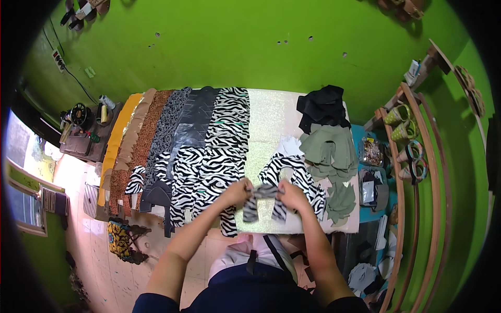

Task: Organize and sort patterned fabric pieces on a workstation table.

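Between my two hands hangs a curved, U-shaped zebra-print fabric piece, its two ends drooping toward the table's front edge. My left hand pinches its left side and my right hand its right side. Beneath and behind my right hand lie more zebra-print pieces in a loose pile. To the left, rows of zebra-print pieces cover the table, some reaching past its near edge. A pale, shimmery fabric sheet lies under the work.
Olive-green pieces and black fabric are heaped at the table's right. Rows of dark, brown and yellow material line its left side. A wooden rack with sandals stands at right, a sewing machine at far left, a patterned stool below.
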Demonstrator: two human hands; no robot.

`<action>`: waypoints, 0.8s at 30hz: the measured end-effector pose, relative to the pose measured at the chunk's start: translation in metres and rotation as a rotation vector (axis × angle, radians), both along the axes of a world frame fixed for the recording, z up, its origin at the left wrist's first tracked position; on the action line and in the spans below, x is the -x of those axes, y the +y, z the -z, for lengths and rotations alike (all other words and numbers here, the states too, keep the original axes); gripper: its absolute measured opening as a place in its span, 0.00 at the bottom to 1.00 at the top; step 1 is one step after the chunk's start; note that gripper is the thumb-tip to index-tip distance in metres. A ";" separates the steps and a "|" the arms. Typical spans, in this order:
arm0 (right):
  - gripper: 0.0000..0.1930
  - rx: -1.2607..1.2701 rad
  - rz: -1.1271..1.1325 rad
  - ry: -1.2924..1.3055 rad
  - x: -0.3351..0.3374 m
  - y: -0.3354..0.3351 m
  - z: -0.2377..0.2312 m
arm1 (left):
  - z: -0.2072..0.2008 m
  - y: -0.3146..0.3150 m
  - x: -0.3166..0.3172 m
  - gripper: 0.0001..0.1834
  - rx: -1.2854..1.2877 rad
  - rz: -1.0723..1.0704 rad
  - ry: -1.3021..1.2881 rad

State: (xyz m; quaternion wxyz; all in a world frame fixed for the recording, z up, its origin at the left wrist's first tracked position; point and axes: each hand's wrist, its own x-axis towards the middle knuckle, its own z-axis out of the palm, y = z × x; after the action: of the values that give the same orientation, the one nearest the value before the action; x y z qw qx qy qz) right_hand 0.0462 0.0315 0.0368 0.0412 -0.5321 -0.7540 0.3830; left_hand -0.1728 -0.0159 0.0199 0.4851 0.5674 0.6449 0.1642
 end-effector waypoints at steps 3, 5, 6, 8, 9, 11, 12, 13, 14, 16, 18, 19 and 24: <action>0.17 0.012 0.144 0.398 0.005 0.084 0.020 | -0.023 0.073 0.014 0.19 -0.282 -0.176 0.004; 0.17 0.021 0.190 0.494 0.034 0.136 0.020 | -0.016 0.118 0.038 0.21 -0.366 -0.323 -0.022; 0.14 0.032 0.233 0.531 0.052 0.157 0.017 | -0.013 0.140 0.049 0.21 -0.359 -0.398 -0.033; 0.14 -0.053 0.302 0.512 0.069 0.207 0.037 | -0.005 0.190 0.055 0.23 -0.409 -0.462 -0.004; 0.15 -0.067 0.323 0.483 0.078 0.229 0.040 | -0.004 0.212 0.057 0.23 -0.435 -0.486 0.056; 0.17 -0.087 0.405 0.484 0.101 0.263 0.041 | 0.002 0.248 0.071 0.24 -0.451 -0.543 0.092; 0.17 -0.111 0.412 0.451 0.111 0.276 0.042 | 0.005 0.262 0.080 0.24 -0.444 -0.555 0.118; 0.17 -0.136 0.420 0.411 0.118 0.290 0.045 | 0.005 0.277 0.083 0.24 -0.437 -0.565 0.137; 0.17 -0.162 0.438 0.397 0.124 0.302 0.047 | 0.006 0.293 0.085 0.24 -0.416 -0.578 0.123; 0.17 -0.165 0.451 0.385 0.131 0.326 0.055 | 0.012 0.317 0.085 0.22 -0.475 -0.568 0.153; 0.15 -0.194 0.469 0.367 0.137 0.342 0.064 | 0.018 0.336 0.089 0.22 -0.448 -0.540 0.189; 0.15 -0.188 0.464 0.367 0.142 0.347 0.067 | 0.025 0.342 0.096 0.22 -0.443 -0.544 0.193; 0.06 -0.312 0.430 0.390 0.158 0.361 0.079 | 0.045 0.360 0.110 0.22 -0.388 -0.549 0.267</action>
State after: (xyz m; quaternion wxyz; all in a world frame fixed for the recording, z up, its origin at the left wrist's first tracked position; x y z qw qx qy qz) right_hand -0.1116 0.3927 -0.0425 0.3459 -0.5830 -0.6518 0.3400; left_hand -0.2825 0.3443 -0.0246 0.2177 0.4712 0.7875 0.3323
